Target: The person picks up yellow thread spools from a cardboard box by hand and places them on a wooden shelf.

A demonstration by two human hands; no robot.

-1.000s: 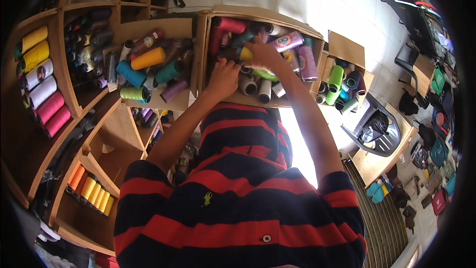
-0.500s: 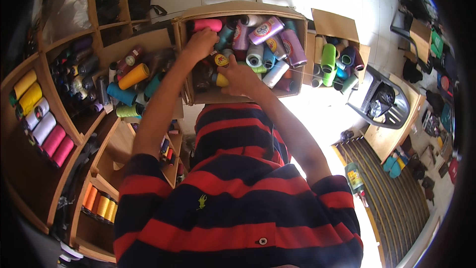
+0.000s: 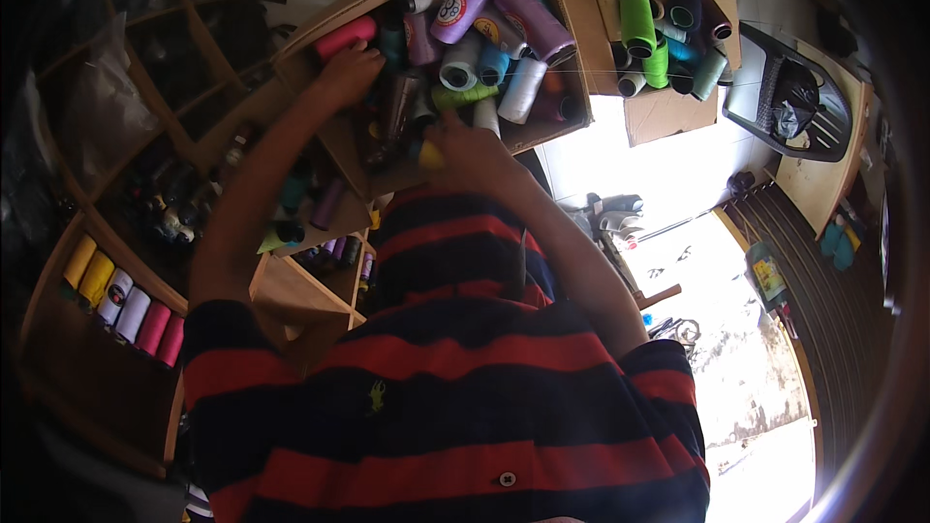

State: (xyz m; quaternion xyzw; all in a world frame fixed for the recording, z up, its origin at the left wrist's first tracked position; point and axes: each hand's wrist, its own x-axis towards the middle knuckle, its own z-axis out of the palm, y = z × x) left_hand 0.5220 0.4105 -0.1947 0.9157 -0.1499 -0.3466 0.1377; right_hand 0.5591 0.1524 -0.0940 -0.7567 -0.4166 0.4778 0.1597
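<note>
A cardboard box (image 3: 574,87) full of thread spools stands in front of me. At its left end my left hand (image 3: 346,77) has its fingers closed over a pink thread spool (image 3: 346,36). My right hand (image 3: 477,157) reaches in at the near side, fingers bent around a yellow thread spool (image 3: 431,154), largely hidden by the hand and shadow. Beyond that hand lie a light-green spool (image 3: 463,97), a white spool (image 3: 523,91), a grey spool (image 3: 460,66) and several purple ones, such as the labelled purple spool (image 3: 462,8). Dark spools between my hands are hard to make out.
To the right sits a smaller open carton (image 3: 668,116) of spools with a bright-green spool (image 3: 636,23). Wooden shelves (image 3: 107,387) with upright spools flank my left. A dark plastic chair (image 3: 792,102) and a green-labelled bottle (image 3: 767,276) are at the right.
My view has turned, so the box now looks slanted and higher, and the scene is darker. My left hand stays at the pink spool, my right hand at the yellow one.
</note>
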